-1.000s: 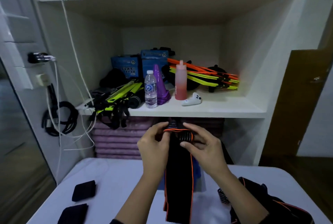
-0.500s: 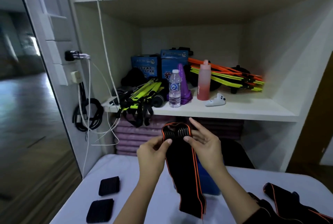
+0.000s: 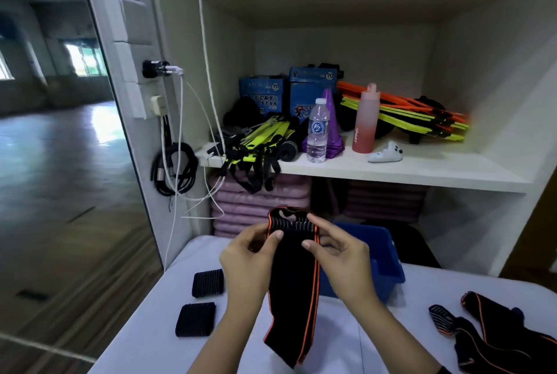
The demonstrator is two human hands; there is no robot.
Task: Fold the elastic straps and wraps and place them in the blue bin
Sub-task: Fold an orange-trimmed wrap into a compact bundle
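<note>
A black wrap (image 3: 294, 283) with orange edging is held upright at the centre of the frame. Its ribbed upper end is pinched by the left hand (image 3: 250, 256) and the right hand (image 3: 340, 253), with the thumbs pressed on its front. The rest hangs below the grip toward the white table (image 3: 346, 343). The blue bin (image 3: 382, 256) is seen just behind it.

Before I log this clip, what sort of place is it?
Probably a gym or sports-club storeroom: agility ladders and purple training cones on the white shelf, stacked lilac mats beneath, and a large wood-floored hall to the left.
</note>
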